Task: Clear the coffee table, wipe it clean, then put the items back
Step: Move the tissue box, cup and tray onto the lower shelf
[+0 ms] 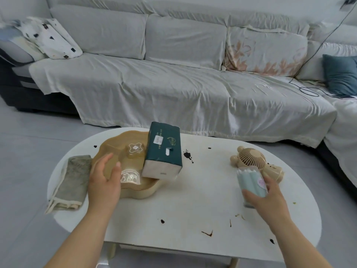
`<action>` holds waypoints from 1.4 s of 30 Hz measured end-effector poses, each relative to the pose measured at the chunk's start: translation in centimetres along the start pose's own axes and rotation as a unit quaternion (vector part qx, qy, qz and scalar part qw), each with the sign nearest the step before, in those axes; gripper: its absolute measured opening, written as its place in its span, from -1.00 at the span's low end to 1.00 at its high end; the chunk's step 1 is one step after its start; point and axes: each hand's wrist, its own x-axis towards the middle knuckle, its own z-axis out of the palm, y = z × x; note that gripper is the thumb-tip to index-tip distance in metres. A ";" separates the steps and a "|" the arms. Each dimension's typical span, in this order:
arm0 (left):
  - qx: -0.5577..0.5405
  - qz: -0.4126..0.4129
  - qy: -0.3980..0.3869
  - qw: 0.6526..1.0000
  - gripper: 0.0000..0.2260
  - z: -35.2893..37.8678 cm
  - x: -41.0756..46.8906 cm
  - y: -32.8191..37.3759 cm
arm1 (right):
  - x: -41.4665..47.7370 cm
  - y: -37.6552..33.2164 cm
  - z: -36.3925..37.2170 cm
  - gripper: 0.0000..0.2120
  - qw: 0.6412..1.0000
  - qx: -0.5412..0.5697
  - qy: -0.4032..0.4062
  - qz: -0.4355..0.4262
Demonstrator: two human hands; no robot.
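A white oval coffee table carries dark stains. On its left lies a tan lidded snack tray, with a dark green tissue pack leaning tilted on the tray's right side. My left hand rests on the tray's left front edge, fingers spread. A grey cloth lies at the table's left end, just left of that hand. On the right, my right hand is wrapped around a pale blue cotton-swab container. A beige bear-shaped fan lies directly behind the container.
Dark spills dot the tabletop near the tissue pack and along the front edge. A sheet-covered grey sofa stands behind the table, with a patterned pillow, a teal cushion and a black cable on it.
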 end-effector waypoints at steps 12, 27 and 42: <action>-0.289 -0.079 -0.253 0.920 -0.48 -4.2 -0.4 4.7 | -9.9 -18.2 11.1 -0.31 0.947 0.092 -0.096 -0.291; -0.194 -0.187 -0.081 0.960 -0.62 -3.1 7.0 -1.6 | -4.9 -17.1 12.0 -0.57 0.952 0.137 0.014 -0.274; -0.130 -0.215 -0.159 0.955 -0.77 -1.7 9.5 -4.1 | 2.5 -12.1 13.6 -0.85 0.881 0.319 -0.335 0.098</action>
